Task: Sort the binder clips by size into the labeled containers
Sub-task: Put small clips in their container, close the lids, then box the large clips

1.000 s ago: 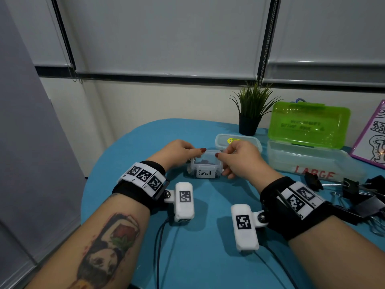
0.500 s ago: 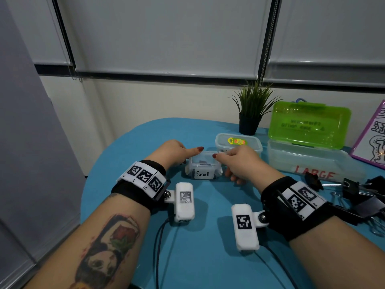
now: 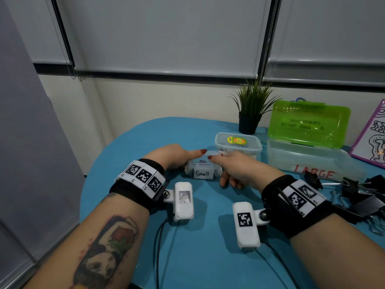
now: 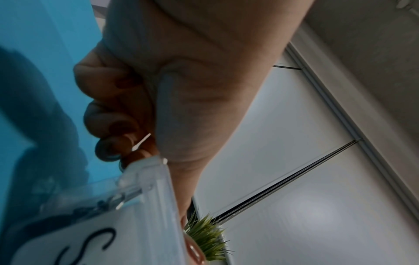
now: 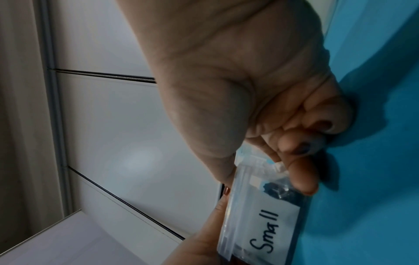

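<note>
In the head view, the small container point(image 3: 203, 171), a clear plastic box labelled "Small", sits on the blue surface point(image 3: 133, 142) at the centre of the frame. The left hand point(image 3: 173, 156) holds its left end and the right hand point(image 3: 235, 168) its right end, both thumbs laid flat along the lid with the lower fingers curled down the sides. Dark clips show dimly through the wall. The box looks light, stiff and rather slick, so it is best held by its short ends, with the lid pressed near its rim. Just behind it is a second clear tub point(image 3: 238, 143) with a yellow sticker; to the right stands the large container point(image 3: 308, 161) with its green lid raised. A pile of big binder clips point(image 3: 358, 190) lies at the right edge, near the right forearm; these look heavy and springy. A potted plant point(image 3: 251, 107) stands behind, clear of the work.

In the left wrist view, the left hand's fingers point(image 4: 106, 100) are curled tight beside the box corner point(image 4: 147, 179), low in the frame.

In the right wrist view, the right hand's fingers point(image 5: 301, 177) pinch the box's end above the label point(image 5: 267, 231), at lower right.
</note>
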